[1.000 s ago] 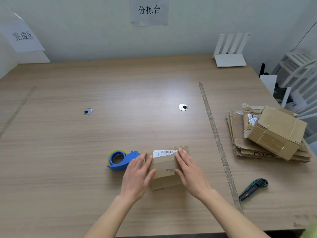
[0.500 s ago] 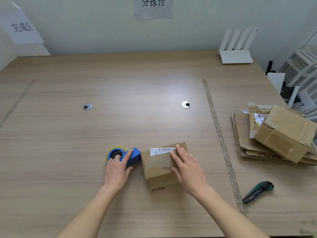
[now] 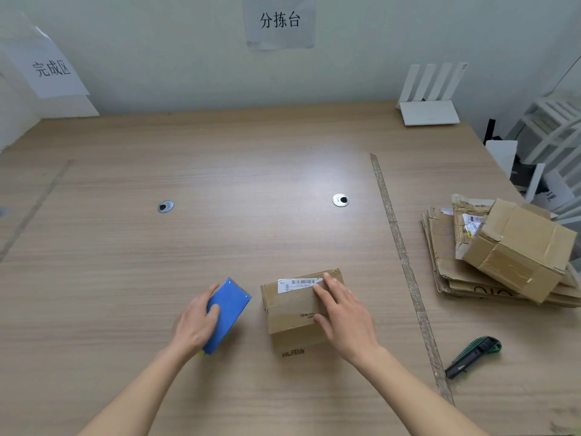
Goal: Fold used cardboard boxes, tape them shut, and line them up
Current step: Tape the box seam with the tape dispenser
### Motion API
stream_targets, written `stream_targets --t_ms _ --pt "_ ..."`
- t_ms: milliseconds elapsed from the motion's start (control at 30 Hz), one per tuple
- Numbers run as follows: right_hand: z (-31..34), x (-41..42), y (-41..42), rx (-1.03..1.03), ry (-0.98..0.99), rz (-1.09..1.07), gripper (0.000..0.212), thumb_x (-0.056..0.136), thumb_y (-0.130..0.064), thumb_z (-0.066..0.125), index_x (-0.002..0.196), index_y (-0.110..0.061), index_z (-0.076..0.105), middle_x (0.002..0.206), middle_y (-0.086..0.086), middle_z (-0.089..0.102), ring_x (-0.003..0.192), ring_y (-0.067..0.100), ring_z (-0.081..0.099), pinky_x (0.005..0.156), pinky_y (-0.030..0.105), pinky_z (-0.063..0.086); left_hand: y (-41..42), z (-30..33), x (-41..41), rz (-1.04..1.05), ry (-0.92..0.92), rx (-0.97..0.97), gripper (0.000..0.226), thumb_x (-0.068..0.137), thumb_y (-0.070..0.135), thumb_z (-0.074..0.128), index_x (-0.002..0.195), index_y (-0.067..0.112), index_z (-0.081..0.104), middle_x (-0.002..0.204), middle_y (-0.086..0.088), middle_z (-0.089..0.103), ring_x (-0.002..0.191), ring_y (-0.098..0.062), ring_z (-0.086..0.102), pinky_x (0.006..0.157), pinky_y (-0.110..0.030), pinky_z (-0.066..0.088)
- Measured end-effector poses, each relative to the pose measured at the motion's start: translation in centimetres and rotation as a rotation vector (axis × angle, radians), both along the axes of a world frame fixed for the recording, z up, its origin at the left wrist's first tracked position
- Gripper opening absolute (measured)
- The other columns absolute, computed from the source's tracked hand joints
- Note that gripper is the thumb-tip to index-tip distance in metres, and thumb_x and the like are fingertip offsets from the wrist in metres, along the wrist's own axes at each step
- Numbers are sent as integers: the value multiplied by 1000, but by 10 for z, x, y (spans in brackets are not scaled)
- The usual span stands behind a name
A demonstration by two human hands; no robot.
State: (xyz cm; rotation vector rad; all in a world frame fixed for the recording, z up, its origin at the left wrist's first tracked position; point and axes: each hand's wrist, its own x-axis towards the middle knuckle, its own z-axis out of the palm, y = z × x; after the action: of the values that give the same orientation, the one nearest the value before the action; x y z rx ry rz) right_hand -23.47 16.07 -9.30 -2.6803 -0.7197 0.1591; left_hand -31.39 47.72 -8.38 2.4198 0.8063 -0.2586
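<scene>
Low in the frame, just left of centre, the left hand (image 3: 196,324) grips the blue tape dispenser (image 3: 228,313), fingers curled round its body, which is tilted with one corner up. Just beside it, the right hand (image 3: 342,313) lies flat, fingers straight, on top of the one small cardboard box (image 3: 295,309) at lower centre of the wooden counter (image 3: 220,240). The box's white barcode label (image 3: 297,284) reads "065" at its left end; the smaller dark print on the top and near side is too small to read. At lower right lies one green-and-black utility knife (image 3: 474,355), right of a long strip of worn tape (image 3: 405,265) running up the counter. At mid right, one folded box (image 3: 520,248) sits on a stack of flattened cardboard (image 3: 446,259) near the counter's right edge. Two metal grommets (image 3: 165,206) mark the wide bare middle. At the far right edge stands one white router (image 3: 429,97) with four antennas. Two wall signs read "分拣台" (image 3: 279,20) at top centre and "完成区" (image 3: 52,68) at upper left.
</scene>
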Motion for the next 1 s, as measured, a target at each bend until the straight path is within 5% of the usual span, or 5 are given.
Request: stream_targets --t_ms 167,433,533,700,1000 --pt "14 4 7 -15 88 3 64 96 -28 65 153 -19 38 167 2 20 153 23 20 120 35 32 -6 44 -8 43 -128 -153 30 74 60 75 102 56 67 90 28 70 86 0 66 79 -33 55" --pt "24 11 9 -98 -62 82 61 78 -29 83 132 -17 58 130 -1 52 119 24 47 93 37 46 -41 98 4 -99 -265 -366 43 66 37 91 101 54 72 92 25 71 81 0 68 73 -25 55" --pt "22 12 5 39 180 35 57 94 -19 65 146 -21 42 133 -3 40 114 20 51 91 32 47 -51 98 9 -172 -266 -326 45 66 42 90 101 60 68 94 28 70 85 2 67 79 -31 57" --pt "21 8 6 473 425 -164 39 96 -25 63 135 -30 61 125 -16 41 86 8 60 90 28 52 -60 95 14 -257 -225 -250 53 55 62 81 106 62 64 97 33 68 89 4 65 81 -34 56" --pt "44 11 12 785 800 -196 19 102 -29 59 108 -28 77 139 -14 44 123 -11 47 96 9 38 -79 88 29 -464 -283 -30 52 60 73 71 109 62 62 94 31 64 87 0 59 80 -30 48"
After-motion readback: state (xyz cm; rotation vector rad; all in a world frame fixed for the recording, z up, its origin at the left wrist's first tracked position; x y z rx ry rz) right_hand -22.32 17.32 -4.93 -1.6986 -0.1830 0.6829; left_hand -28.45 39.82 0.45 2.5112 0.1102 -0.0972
